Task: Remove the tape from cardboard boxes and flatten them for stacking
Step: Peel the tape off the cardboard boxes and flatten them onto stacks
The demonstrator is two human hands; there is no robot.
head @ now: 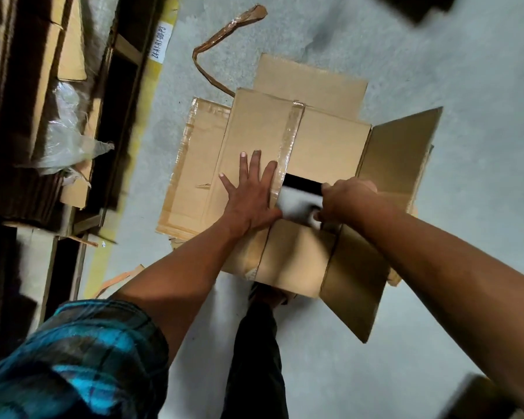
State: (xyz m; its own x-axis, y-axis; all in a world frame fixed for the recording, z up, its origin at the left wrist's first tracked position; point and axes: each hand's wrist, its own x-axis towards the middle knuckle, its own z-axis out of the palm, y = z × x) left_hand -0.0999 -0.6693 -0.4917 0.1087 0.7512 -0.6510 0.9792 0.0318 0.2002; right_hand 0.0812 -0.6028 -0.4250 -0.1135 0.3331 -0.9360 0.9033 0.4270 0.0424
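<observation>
Nearest the wearer a blue plaid sleeve (82, 355) and dark trouser leg (256, 352) are seen over the grey concrete floor (436, 71); just beyond stands the cardboard box (324, 146), taken here as the landmark, its matt brown board creased at the flaps and one side flap (400, 149) raised at its right. The left hand (250, 195) is spread wide and pressed flat on the box's top panel, fingers splayed beside the seam; the right hand (348, 198) is closed in a fist at the box's near edge, apparently gripping the freed end of the tape, though the blurred pale patch there cannot be made out with certainty. A glossy clear tape strip (291, 131) is seen along the middle seam of the box, a dark gap opened at its near end; the peeling is judged to be begun, not finished, and the flattening not yet done. Under the box, to its left, a flattened carton (191, 164) lies; beyond the box's far left corner a crumpled brown tape ribbon (224, 34) is curled on the floor, so some work is judged complete. Well left of the box, stacked board and crinkled plastic film (64, 137) are seen.
</observation>
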